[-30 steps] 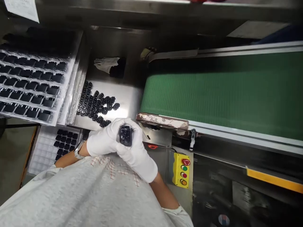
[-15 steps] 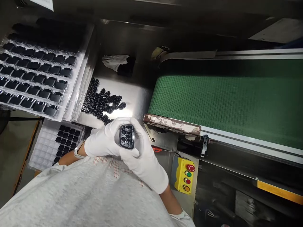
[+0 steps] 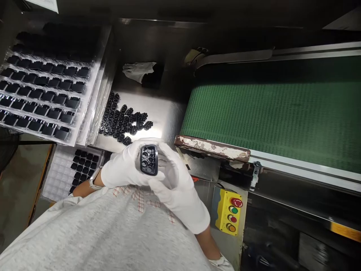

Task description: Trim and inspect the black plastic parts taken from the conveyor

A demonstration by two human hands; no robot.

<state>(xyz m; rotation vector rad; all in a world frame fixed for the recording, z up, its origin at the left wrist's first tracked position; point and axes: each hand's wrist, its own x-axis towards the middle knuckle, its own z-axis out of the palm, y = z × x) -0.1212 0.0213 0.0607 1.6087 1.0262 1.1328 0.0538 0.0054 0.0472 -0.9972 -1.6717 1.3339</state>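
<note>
Between my two white-gloved hands is a small black plastic part (image 3: pixel 149 160), a rounded rectangle with several round openings in its face and a glossy rim. My left hand (image 3: pixel 124 165) is closed on its left side and lower edge, with the thumb below it. My right hand (image 3: pixel 183 192) curls round from the other side, its fingers bent behind the part and its thumb near the lower edge. A gap shows between the part and my right palm, and the right fingertips are partly hidden. Several similar black parts (image 3: pixel 121 122) lie grouped on the metal table beyond my hands.
At left, stacked clear trays (image 3: pixel 93 90) hold rows of black pieces. Below them is another tray (image 3: pixel 58 173), partly filled. A glove (image 3: pixel 138 71) lies on the metal table (image 3: pixel 172 109). To the right are a green conveyor belt (image 3: pixel 270 120) and a yellow button box (image 3: pixel 229 212).
The black part has turned slightly and sits more upright, still between both hands. The view has shifted a little, so the conveyor and button box appear farther right.
</note>
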